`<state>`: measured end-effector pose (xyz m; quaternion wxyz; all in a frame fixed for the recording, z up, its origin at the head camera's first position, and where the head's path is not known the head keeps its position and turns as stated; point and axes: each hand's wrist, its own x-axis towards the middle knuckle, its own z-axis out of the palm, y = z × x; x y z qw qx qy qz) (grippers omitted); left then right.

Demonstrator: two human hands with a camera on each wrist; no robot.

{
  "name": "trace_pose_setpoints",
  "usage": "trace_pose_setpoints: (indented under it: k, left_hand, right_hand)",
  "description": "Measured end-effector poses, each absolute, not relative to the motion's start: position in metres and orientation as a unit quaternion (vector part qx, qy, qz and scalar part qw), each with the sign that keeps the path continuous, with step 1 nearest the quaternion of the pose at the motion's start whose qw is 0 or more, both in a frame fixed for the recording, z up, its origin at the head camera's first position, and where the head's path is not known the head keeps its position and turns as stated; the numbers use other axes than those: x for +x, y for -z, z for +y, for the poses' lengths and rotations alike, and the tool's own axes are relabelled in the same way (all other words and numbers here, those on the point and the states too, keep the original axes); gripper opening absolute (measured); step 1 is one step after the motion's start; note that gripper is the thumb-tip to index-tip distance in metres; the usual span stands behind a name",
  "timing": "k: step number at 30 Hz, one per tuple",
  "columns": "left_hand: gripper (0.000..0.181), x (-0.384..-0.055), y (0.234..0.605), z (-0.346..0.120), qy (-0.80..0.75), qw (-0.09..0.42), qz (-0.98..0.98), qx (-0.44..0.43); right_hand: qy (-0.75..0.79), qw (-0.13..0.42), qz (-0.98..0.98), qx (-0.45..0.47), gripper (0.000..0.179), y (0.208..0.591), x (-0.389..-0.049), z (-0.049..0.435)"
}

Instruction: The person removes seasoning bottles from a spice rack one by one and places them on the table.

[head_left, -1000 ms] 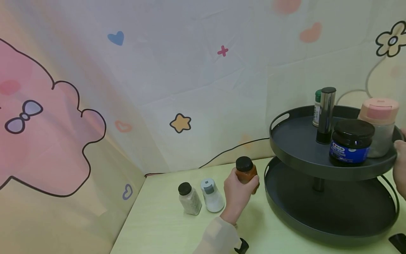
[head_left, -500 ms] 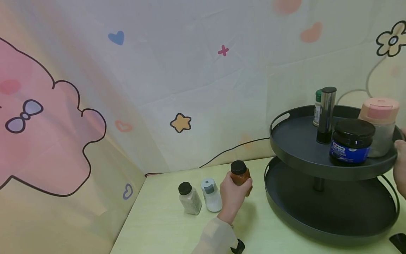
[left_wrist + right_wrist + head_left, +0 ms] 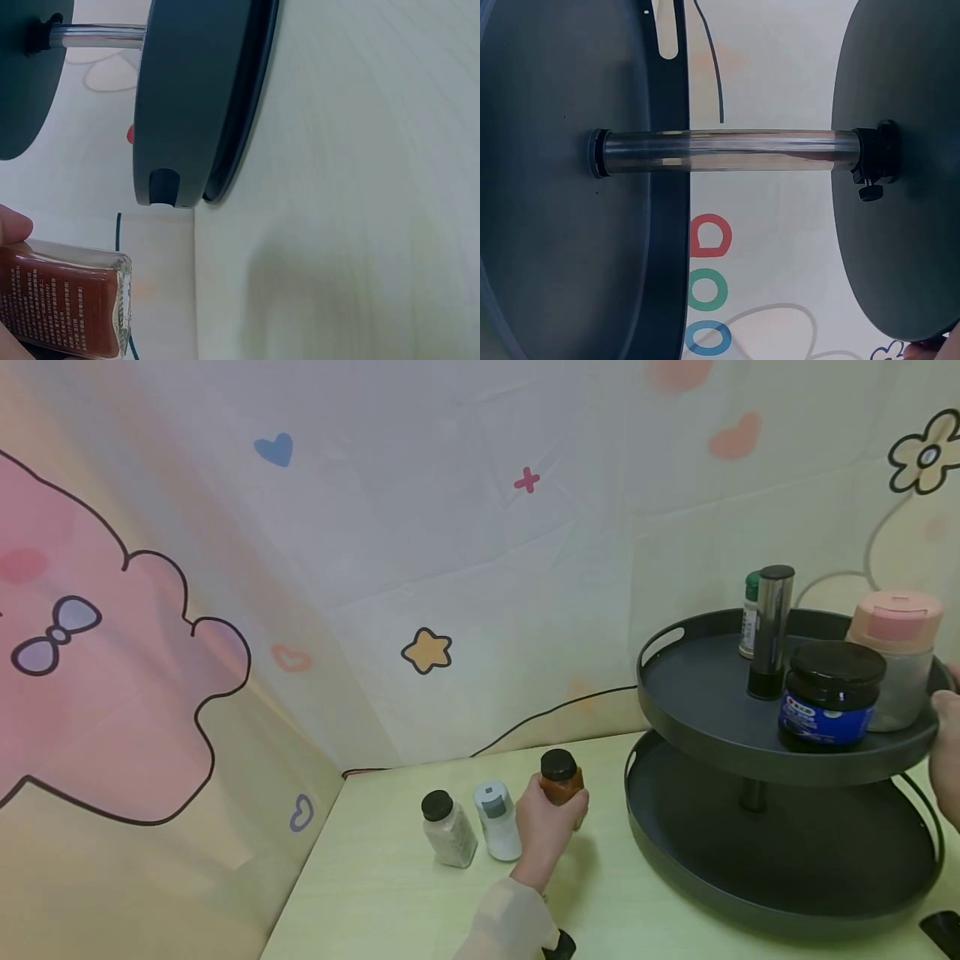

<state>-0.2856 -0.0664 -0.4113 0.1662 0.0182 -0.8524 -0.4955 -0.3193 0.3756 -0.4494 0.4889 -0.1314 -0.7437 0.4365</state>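
My left hand grips a glass spice jar with a black cap and reddish-brown contents, held above the table beside the tray rack. In the left wrist view, the jar shows printed lettering on its side, and its glass base is apart from the table. At the right edge, my right hand holds the rim of the upper tray of a dark two-tier rack; part of the hand is out of frame. Fingers curl at that tray's edge in the right wrist view.
On the upper tray stand a blue-labelled jar, a silver cylinder, a green-capped bottle and a pink-lidded container. The lower tray is bare. A black-capped jar and a grey-lidded shaker stand left of my left hand.
My left hand has moved left and down with the spice jar, away from the rack and closer to the shaker. The right hand and the rack have stayed in place.
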Motion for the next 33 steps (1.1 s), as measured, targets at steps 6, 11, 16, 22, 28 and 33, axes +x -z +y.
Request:
trace_pose_setpoints:
  k: [6,11,16,22,28,33]
  left_hand:
    - [0.036,-0.287,0.419,-0.069,0.493,0.168,-0.853,0.024]
    - [0.035,-0.288,0.425,-0.07,0.492,0.174,-0.852,0.031]
    - [0.036,-0.29,0.429,-0.072,0.497,0.176,-0.849,0.031]
    - [0.035,-0.292,0.434,-0.073,0.506,0.165,-0.846,0.041]
    - [0.035,-0.291,0.437,-0.074,0.508,0.173,-0.843,0.044]
    - [0.035,-0.292,0.44,-0.075,0.514,0.173,-0.839,0.046]
  right_hand:
    - [-0.425,0.503,-0.742,-0.127,0.036,0.447,-0.317,0.372]
    - [-0.421,0.516,-0.737,-0.115,0.036,0.448,-0.318,0.372]
    - [-0.42,0.509,-0.743,-0.115,0.036,0.446,-0.317,0.371]
    - [-0.431,0.493,-0.747,-0.12,0.036,0.446,-0.319,0.374]
    - [-0.419,0.514,-0.742,-0.103,0.036,0.446,-0.315,0.371]
    - [-0.418,0.509,-0.745,-0.109,0.036,0.445,-0.315,0.371]
